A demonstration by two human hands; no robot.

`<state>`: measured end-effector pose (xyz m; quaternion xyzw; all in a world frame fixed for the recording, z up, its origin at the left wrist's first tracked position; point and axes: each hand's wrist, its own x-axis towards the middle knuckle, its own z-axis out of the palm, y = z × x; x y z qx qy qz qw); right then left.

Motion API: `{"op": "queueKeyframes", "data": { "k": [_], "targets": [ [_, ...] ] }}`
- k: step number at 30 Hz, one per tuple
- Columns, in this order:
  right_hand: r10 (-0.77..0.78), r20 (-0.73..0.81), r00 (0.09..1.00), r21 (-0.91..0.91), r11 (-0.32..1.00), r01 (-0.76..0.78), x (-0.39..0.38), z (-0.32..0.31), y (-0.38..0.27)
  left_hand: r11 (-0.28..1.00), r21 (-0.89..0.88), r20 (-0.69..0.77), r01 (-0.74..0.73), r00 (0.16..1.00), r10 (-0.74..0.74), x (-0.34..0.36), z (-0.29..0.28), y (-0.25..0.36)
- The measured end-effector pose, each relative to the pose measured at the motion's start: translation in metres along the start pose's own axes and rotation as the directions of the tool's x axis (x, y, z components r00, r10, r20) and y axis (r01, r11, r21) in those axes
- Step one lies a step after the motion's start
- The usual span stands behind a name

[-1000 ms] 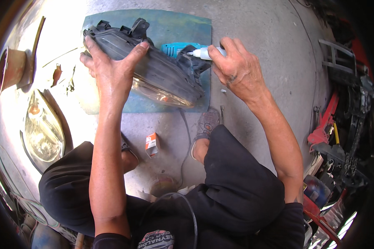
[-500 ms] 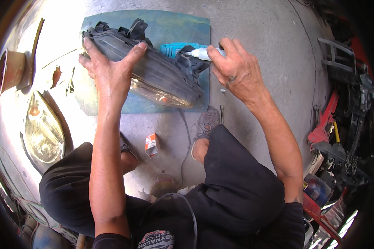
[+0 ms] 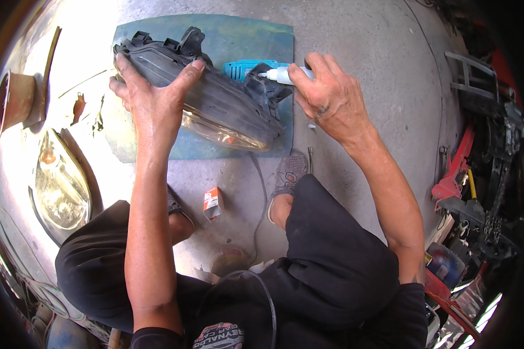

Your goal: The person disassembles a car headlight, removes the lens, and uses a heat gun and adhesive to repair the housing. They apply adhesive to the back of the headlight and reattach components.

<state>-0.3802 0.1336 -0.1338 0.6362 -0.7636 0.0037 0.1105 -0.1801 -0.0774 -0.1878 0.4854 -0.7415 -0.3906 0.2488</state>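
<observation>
A car headlight (image 3: 221, 96) with a dark housing is held tilted above a blue-green board (image 3: 157, 26), its clear lens side toward me. My left hand (image 3: 151, 96) grips the left part of the housing, thumb on top and fingers over the left end. In my right hand (image 3: 329, 87) is a small white glue bottle (image 3: 280, 74), closed between thumb and fingers. Its nozzle points left and meets, or nearly meets, the black mounting bracket (image 3: 265, 84) at the headlight's right end. Behind that bracket lies a teal power tool (image 3: 239, 68), partly hidden.
Another headlight (image 3: 62, 180) lies on the floor at the left, near a rusty pot-like part (image 3: 16, 100). An orange-and-white box (image 3: 213, 203) stands between my feet. A small white cap (image 3: 312, 126) and a metal wrench (image 3: 310, 160) lie right of the board. Red and black parts (image 3: 454, 168) crowd the right side.
Almost nothing differs. My right hand and the bottle have shifted very slightly left; the headlight and my left hand stay in place.
</observation>
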Motion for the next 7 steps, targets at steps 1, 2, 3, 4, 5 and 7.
{"op": "queueKeyframes", "data": {
  "k": [1, 2, 3, 4, 5, 7],
  "targets": [
    [0.000, 0.002, 1.000, -0.004, 1.000, 0.000, -0.0003, 0.0007, 0.0002, 1.000, -0.001, 0.000, 0.001, 1.000, -0.001, -0.0001, 0.0002, -0.0001],
    [0.000, 0.005, 1.000, -0.008, 1.000, 0.000, -0.0008, 0.0017, 0.0006, 1.000, -0.006, -0.001, -0.001, 1.000, 0.001, -0.0002, 0.0004, -0.0002],
    [0.001, 0.007, 1.000, -0.013, 1.000, 0.000, -0.0012, 0.0022, 0.0010, 1.000, -0.012, -0.001, -0.002, 1.000, 0.002, -0.0002, 0.0008, -0.0001],
    [-0.001, 0.004, 1.000, -0.013, 1.000, 0.001, -0.0015, 0.0024, 0.0013, 1.000, -0.017, -0.001, -0.004, 1.000, 0.004, -0.0001, 0.0012, -0.0001],
    [-0.002, 0.001, 1.000, -0.014, 1.000, 0.002, -0.0019, 0.0025, 0.0015, 1.000, -0.017, 0.002, -0.001, 1.000, 0.001, 0.0000, 0.0016, -0.0001],
    [-0.004, -0.004, 1.000, -0.012, 1.000, 0.004, -0.0019, 0.0032, 0.0012, 1.000, -0.012, 0.005, 0.007, 1.000, -0.007, 0.0000, 0.0014, -0.0012]
  ]
}}
